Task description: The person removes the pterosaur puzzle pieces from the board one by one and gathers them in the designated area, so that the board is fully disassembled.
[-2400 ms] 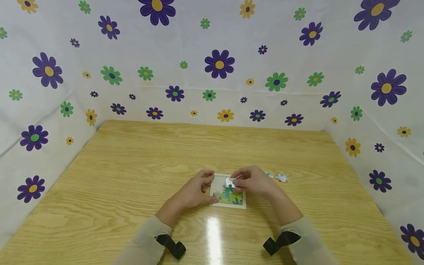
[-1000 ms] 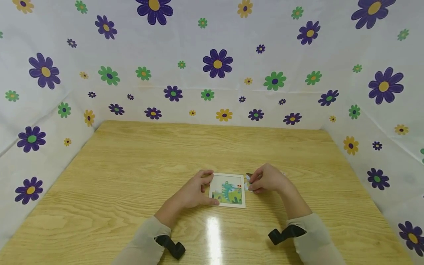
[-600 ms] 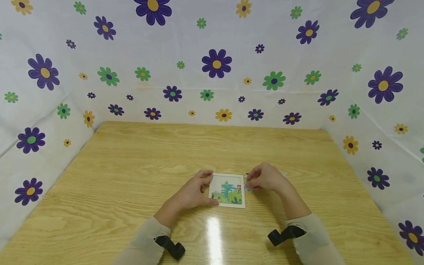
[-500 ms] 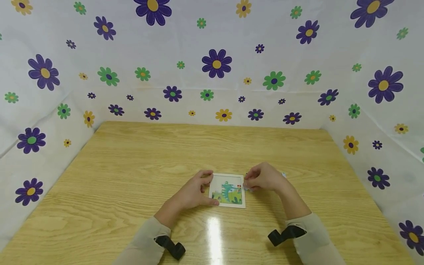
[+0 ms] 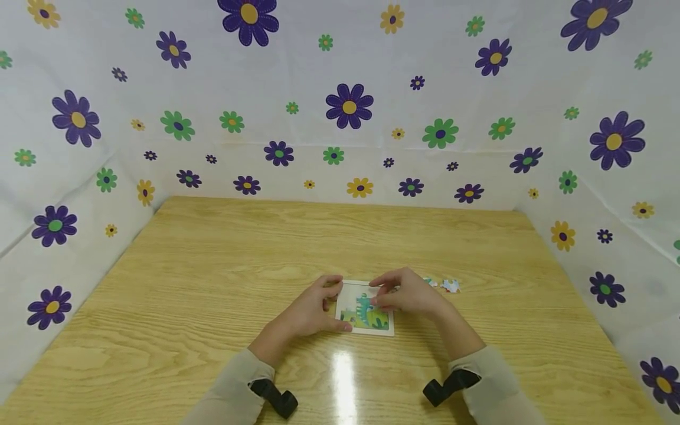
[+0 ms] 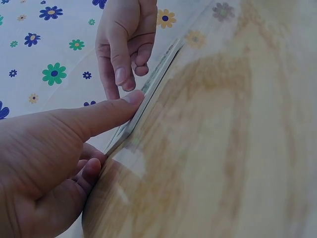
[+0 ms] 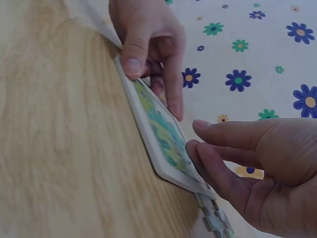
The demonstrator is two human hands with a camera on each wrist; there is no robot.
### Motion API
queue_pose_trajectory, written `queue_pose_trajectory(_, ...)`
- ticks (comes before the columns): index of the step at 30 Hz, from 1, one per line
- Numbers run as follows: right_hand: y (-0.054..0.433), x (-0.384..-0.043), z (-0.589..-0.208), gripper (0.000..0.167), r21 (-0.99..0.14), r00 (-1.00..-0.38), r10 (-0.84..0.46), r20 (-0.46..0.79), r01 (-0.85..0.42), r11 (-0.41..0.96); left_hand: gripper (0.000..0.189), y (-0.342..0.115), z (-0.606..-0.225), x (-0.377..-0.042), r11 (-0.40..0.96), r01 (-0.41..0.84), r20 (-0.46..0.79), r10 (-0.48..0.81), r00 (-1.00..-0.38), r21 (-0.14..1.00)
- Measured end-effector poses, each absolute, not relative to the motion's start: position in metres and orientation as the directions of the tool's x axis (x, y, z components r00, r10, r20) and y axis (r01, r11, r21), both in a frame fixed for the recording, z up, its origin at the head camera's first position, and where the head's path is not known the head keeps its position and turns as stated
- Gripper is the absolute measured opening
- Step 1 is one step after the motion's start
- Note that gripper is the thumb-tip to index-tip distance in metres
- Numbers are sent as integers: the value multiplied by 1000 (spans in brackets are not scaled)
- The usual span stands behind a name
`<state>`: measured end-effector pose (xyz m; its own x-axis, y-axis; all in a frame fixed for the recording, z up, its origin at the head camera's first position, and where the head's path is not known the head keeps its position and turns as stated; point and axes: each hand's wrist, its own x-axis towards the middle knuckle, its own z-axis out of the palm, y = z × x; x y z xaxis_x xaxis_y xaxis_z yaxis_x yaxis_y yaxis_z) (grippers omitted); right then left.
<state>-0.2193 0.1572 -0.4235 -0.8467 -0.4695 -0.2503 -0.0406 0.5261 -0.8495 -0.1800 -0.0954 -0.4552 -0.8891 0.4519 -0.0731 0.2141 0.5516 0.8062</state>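
There's a small square puzzle tray [image 5: 349, 293] lying flat on the wood-grain worktop [image 5: 239, 254], a bit nearer the person than the far edge, with a hand at either side of it. The left hand [image 5: 310, 307] has it by the left side: thumb over the lower-left corner, other fingers bent about the upper-left, so that grip is clamped on the tray's rim. The right hand [image 5: 411, 292] is over the tray's right side, fingers bent, thumb and fingertips apart with a gap between them; that grip seems to hold nothing, though I can't tell whether the tips touch the picture below. A green dinosaur picture [image 5: 364, 311] fills the middle and lower part of the tray, with grass along the bottom, while the upper left is plain pale board. Just past the right hand's knuckles lie two loose pieces [image 5: 451, 285], the farther one white with a bit of orange, the nearer one partly green. Both forearms wear beige sleeves [image 5: 491, 378], each with a black strap [image 5: 451, 386] near the wrist. White cloth [image 5: 297, 127] printed with purple, green and yellow flowers stands round the back and sides, and a bright streak of light shines on the worktop below the tray.
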Motion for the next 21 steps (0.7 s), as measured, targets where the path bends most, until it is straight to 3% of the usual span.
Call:
queue_pose_trajectory(5, 146, -215, -428, 33, -824, -852, -466, -241, -74, 562, 97, -96, -455, -179, 529, 206, -75, 460, -885, 823)
queue_pose_trajectory(12, 134, -205, -428, 26, -701, -885, -419, -204, -167, 693, 97, -98, -457, -177, 518, 186, -91, 463, -881, 835)
queue_pose_trajectory(21, 135, -204, -419, 20, -760, -893, -405, -197, -121, 639, 97, -96, -456, -179, 509, 190, -79, 461, -884, 840)
